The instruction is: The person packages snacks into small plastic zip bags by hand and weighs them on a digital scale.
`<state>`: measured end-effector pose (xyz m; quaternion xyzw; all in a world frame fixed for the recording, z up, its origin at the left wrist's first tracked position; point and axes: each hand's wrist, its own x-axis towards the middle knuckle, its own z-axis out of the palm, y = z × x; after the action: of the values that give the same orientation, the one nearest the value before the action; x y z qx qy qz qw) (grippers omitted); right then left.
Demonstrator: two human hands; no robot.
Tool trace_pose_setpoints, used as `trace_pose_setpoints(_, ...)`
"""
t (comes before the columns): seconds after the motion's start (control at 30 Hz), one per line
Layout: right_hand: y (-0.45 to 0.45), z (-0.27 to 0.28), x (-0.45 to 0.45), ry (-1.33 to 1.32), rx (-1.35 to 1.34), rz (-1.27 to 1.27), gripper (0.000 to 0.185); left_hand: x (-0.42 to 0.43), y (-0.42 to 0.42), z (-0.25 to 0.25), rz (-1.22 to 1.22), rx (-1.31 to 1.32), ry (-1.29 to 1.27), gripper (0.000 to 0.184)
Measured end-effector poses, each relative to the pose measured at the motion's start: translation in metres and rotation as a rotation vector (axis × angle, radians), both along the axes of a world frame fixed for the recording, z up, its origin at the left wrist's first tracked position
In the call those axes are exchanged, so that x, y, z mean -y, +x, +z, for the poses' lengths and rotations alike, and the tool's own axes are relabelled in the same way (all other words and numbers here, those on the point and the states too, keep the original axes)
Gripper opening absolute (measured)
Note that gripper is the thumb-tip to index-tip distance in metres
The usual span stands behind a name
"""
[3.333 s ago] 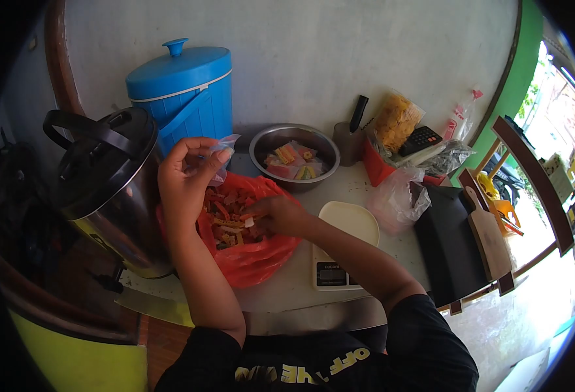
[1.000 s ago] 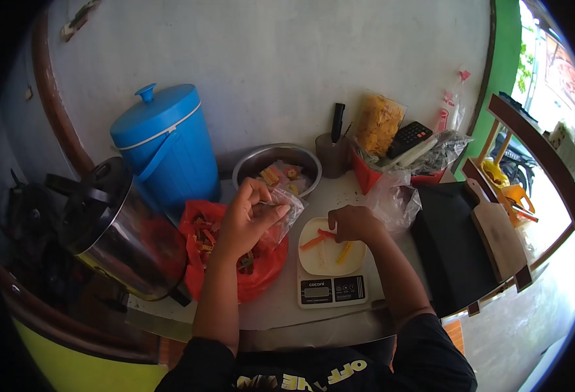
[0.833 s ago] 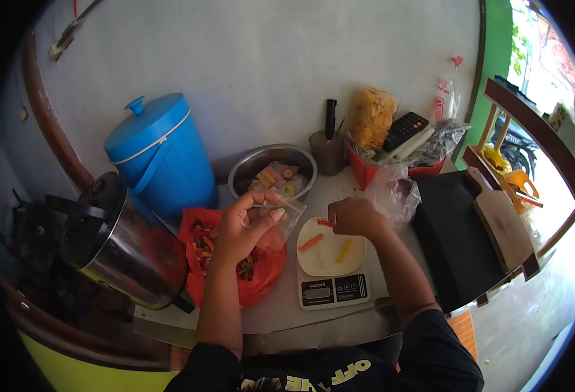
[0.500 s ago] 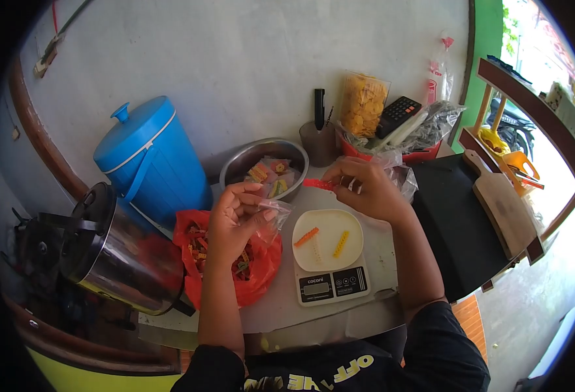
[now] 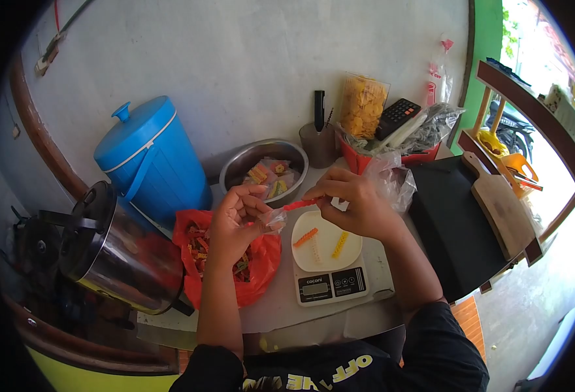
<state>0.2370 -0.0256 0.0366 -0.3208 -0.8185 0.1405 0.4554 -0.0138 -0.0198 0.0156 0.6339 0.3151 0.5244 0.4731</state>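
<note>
My left hand (image 5: 235, 219) pinches a small clear plastic bag (image 5: 275, 220) above the red bag. Closed on a red crinkled stick (image 5: 296, 204), my right hand (image 5: 359, 204) holds it level, its left end at the mouth of the clear bag. I cannot tell whether the tip is inside. Below the hands stands a white kitchen scale (image 5: 332, 287). An orange stick (image 5: 306, 237), a pale stick (image 5: 317, 249) and a yellow stick (image 5: 340, 245) lie on its plate. A red plastic bag (image 5: 261, 277) full of coloured sticks is left of the scale.
Behind the hands, a steel bowl (image 5: 230, 171) contains several filled packets. A blue cooler jug (image 5: 153, 157) and a steel pot (image 5: 127, 255) stand to the left. At right are a red basket (image 5: 425, 157) with a calculator (image 5: 400, 117) and a wooden board (image 5: 503, 202).
My right hand has moved left and slightly down with the red stick, bringing it to the clear bag. The left hand's bag is lower and more bunched.
</note>
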Motion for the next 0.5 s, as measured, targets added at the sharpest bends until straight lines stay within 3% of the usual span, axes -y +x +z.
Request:
trace_pose_setpoints(0.33, -0.003, -0.0006, 0.0045, 0.092, 0.012, 0.037, 0.026, 0.0027, 0.0032, 0.0004, -0.02, 0.015, -0.03, 0.041)
trace_pose_setpoints(0.5, -0.0065, -0.001, 0.0072, 0.147, 0.009, 0.019, 0.029, 0.004, 0.0029, -0.0008, -0.05, -0.118, 0.001, 0.036)
